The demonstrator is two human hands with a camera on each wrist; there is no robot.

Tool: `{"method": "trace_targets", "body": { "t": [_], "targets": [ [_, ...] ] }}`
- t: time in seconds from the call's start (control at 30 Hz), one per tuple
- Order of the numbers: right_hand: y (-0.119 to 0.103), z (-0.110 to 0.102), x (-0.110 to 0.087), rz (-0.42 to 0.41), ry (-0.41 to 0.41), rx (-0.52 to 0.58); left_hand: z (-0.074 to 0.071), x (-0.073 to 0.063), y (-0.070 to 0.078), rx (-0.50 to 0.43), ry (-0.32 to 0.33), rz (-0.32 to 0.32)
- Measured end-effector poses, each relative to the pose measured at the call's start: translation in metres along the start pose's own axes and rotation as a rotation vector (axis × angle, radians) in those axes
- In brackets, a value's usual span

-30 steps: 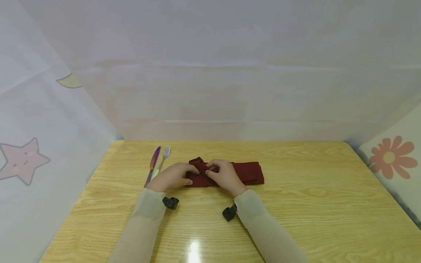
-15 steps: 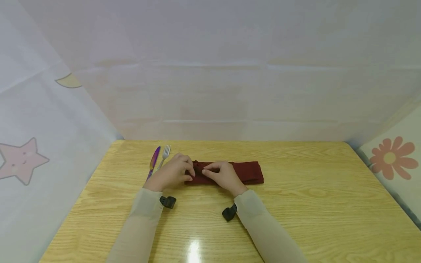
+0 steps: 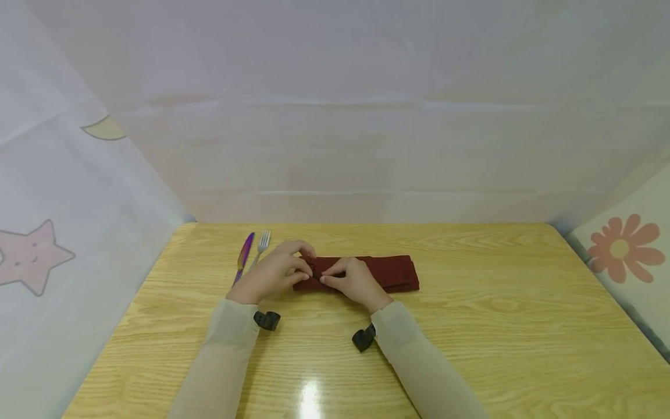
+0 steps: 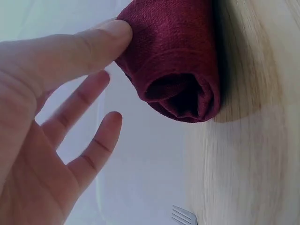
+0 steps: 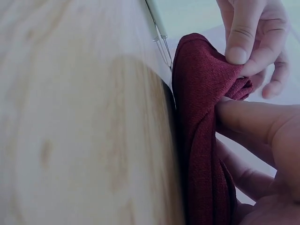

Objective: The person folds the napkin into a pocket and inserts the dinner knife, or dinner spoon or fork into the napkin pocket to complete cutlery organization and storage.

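Note:
A dark red cloth (image 3: 394, 271), folded into a long strip, lies across the table in front of me. At its left end my left hand (image 3: 272, 273) pinches a raised edge between thumb and index finger, its other fingers spread apart. In the left wrist view that end of the cloth (image 4: 176, 47) is rolled over, with a hollow opening. My right hand (image 3: 360, 285) pinches the fold near the cloth's middle left. Seen from the right wrist, the right thumb is tucked into a crease of the cloth (image 5: 201, 79); its fingers are partly hidden behind.
Left of the cloth a purple-and-gold knife (image 3: 245, 253) and a fork (image 3: 263, 241) lie side by side, their handles partly behind my left hand. The wooden table (image 3: 471, 326) ends at a pale sheet wall (image 3: 335, 145) at the back.
The upright flap at the cloth's left end has been folded down. My left hand has shifted slightly left and now pinches the edge; the right hand has barely moved and closed its fingertips.

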State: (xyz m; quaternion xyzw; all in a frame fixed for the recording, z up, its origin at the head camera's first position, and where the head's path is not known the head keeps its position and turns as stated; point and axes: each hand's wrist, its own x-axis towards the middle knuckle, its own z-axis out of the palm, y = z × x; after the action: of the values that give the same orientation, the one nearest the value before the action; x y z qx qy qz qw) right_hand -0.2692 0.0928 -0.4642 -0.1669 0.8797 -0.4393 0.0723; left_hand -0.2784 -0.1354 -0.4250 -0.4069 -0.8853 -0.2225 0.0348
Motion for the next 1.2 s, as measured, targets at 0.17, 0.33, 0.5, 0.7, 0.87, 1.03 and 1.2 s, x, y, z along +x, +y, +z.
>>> {"method": "trace_targets", "body": {
  "t": [0.17, 0.33, 0.5, 0.7, 0.87, 1.03, 1.2],
  "targets": [
    [-0.0016, -0.0005, -0.0009, 0.004, 0.017, 0.0, -0.0023, 0.0014, 0.0022, -0.04, -0.02, -0.011],
    [-0.0023, -0.0025, -0.002, 0.006, 0.018, 0.04, -0.003, 0.0011, 0.0028, -0.098, -0.044, -0.07],
    [-0.0001, -0.0042, -0.0018, -0.016, -0.018, 0.059, -0.0017, 0.0002, 0.0024, -0.125, -0.071, -0.082],
    [0.0044, -0.0057, -0.0021, -0.034, -0.055, 0.087, 0.0009, -0.0014, -0.001, -0.128, -0.083, -0.081],
    [0.0052, -0.0048, -0.0027, -0.01, -0.041, 0.076, 0.0022, -0.0029, -0.0044, -0.143, -0.091, -0.126],
    [0.0049, -0.0033, -0.0026, 0.015, -0.033, 0.081, 0.0026, -0.0031, -0.0059, -0.131, -0.083, -0.101],
    [0.0049, -0.0028, -0.0025, 0.019, -0.027, 0.082, 0.0029, -0.0029, -0.0063, -0.144, -0.087, -0.11]
  ]
}}
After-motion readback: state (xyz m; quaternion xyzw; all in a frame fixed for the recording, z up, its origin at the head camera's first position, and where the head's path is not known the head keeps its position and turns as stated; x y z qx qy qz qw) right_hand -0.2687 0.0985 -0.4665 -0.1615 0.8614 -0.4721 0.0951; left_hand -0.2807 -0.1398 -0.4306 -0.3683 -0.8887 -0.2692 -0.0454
